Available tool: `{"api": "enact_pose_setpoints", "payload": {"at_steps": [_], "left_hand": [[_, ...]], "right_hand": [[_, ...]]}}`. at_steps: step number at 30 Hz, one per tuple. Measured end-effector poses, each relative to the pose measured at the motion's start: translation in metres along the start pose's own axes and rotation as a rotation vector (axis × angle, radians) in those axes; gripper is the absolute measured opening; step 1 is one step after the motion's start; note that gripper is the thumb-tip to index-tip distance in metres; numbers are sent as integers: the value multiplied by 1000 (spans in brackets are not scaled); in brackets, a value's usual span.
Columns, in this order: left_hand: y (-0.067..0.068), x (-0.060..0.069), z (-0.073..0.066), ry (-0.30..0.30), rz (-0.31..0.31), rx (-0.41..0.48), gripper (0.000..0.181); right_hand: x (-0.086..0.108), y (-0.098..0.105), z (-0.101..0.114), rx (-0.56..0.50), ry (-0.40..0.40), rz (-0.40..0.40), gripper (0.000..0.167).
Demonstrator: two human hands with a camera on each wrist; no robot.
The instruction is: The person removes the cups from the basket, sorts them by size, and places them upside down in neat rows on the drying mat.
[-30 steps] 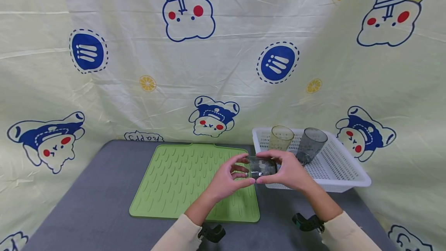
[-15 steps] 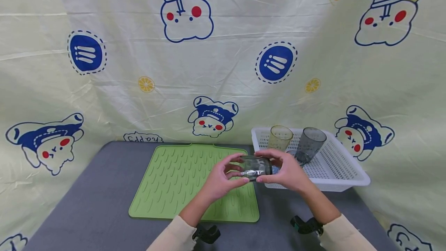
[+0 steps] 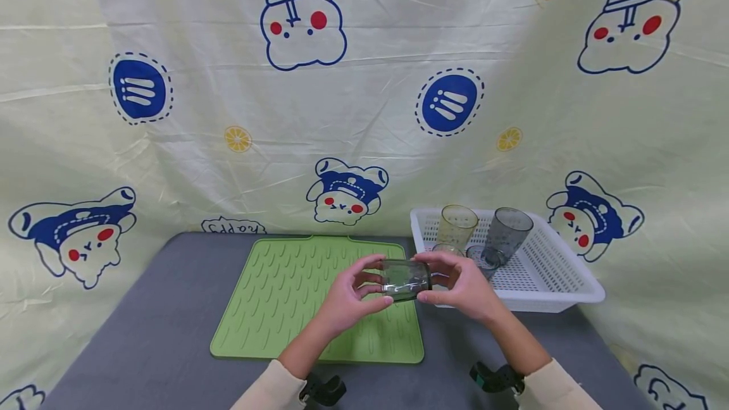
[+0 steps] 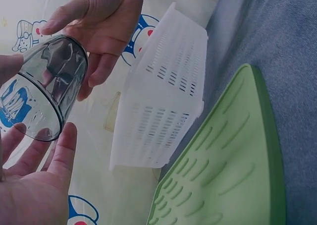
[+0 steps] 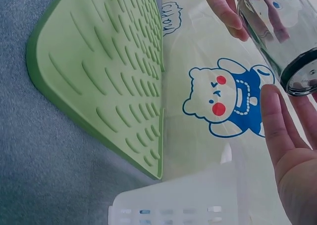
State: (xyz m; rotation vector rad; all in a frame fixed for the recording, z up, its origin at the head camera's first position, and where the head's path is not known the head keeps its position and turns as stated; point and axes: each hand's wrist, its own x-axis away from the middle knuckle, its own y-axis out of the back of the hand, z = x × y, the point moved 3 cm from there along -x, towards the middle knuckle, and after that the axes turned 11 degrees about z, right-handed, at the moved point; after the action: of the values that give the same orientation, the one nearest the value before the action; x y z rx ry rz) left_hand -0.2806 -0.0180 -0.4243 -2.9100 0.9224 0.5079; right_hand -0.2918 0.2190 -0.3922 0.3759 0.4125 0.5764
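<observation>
A clear, grey-tinted drinking glass (image 3: 405, 281) lies sideways in the air above the right part of a green ridged mat (image 3: 285, 299). My left hand (image 3: 346, 296) holds its rim end, thumb below and fingers above, as the left wrist view also shows. At the base end, my right hand (image 3: 468, 285) holds it between thumb and fingers. The thick dark base (image 5: 303, 75) faces my right palm in the right wrist view. Both hands keep the glass level, with the open mouth toward the left.
A white perforated basket (image 3: 560, 299) stands at the right. In it are a yellowish glass (image 3: 457, 226), a taller grey glass (image 3: 509, 233) and more glassware partly hidden by my right hand. A patterned curtain (image 3: 387, 112) hangs behind the grey table (image 3: 148, 328).
Both hands have carried the glass left and slightly down, away from the basket and over the mat. More of the glassware in the basket now shows.
</observation>
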Motion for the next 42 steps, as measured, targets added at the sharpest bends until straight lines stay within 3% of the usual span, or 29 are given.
{"api": "enact_pose_setpoints", "payload": {"at_steps": [14, 28, 34, 42], "left_hand": [[3, 5, 4, -18, 8, -6, 70], [8, 9, 5, 19, 26, -17, 73], [18, 17, 6, 35, 44, -72, 79], [40, 40, 13, 123, -37, -232, 82]], "right_hand": [[-1, -6, -2, -64, -15, 7, 59], [-3, -12, -1, -101, -11, -18, 60], [-7, -20, -3, -146, -20, -27, 58], [-12, -30, -7, -119, -31, -73, 60]]}}
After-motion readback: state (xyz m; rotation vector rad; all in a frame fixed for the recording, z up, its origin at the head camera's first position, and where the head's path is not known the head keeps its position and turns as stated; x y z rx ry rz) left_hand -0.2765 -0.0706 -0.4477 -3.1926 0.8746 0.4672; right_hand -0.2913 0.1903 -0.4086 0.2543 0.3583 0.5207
